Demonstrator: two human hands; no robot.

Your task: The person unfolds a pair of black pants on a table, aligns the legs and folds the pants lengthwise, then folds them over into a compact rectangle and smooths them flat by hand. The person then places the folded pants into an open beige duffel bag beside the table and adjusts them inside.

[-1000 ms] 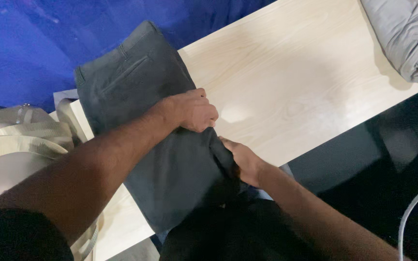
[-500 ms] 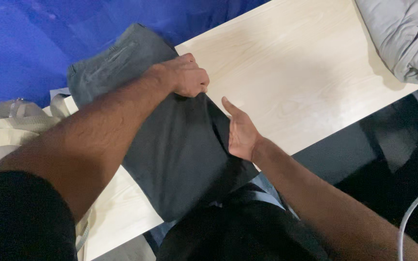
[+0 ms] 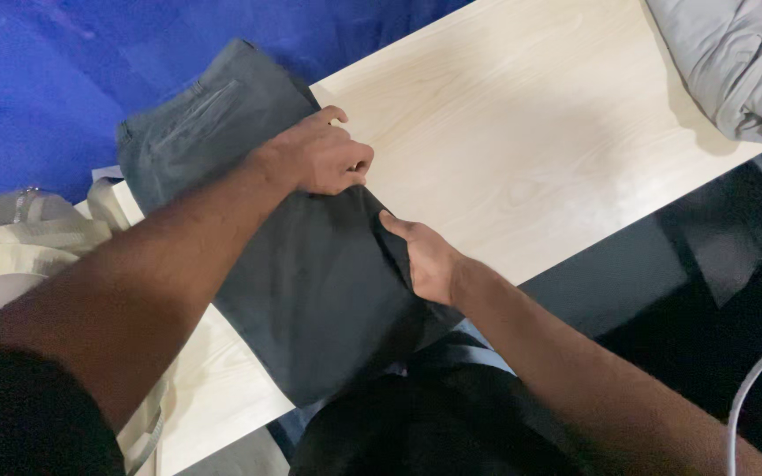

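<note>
Trousers point(image 3: 310, 291), dark grey and folded to a long panel, lie across the left end of the pale wooden table point(image 3: 531, 141), the waistband end with its welt pocket toward the far edge and the lower end hanging off the near edge. Left hand point(image 3: 315, 159) rests knuckles-up on the cloth near its right-hand fold, fingers curled and pinching that edge. Right hand point(image 3: 425, 260) is tucked at the same fold lower down, thumb on top, fingers hidden beneath the layers, so its hold is closed on fabric. Judged soft, limp and light; the cloth will sag wherever unsupported and the layers may slide apart. Best taken along the folded edge, both hands spread. A cream garment point(image 3: 19, 247) lies off the left edge, a light grey garment point(image 3: 734, 62) at the far right corner.
</note>
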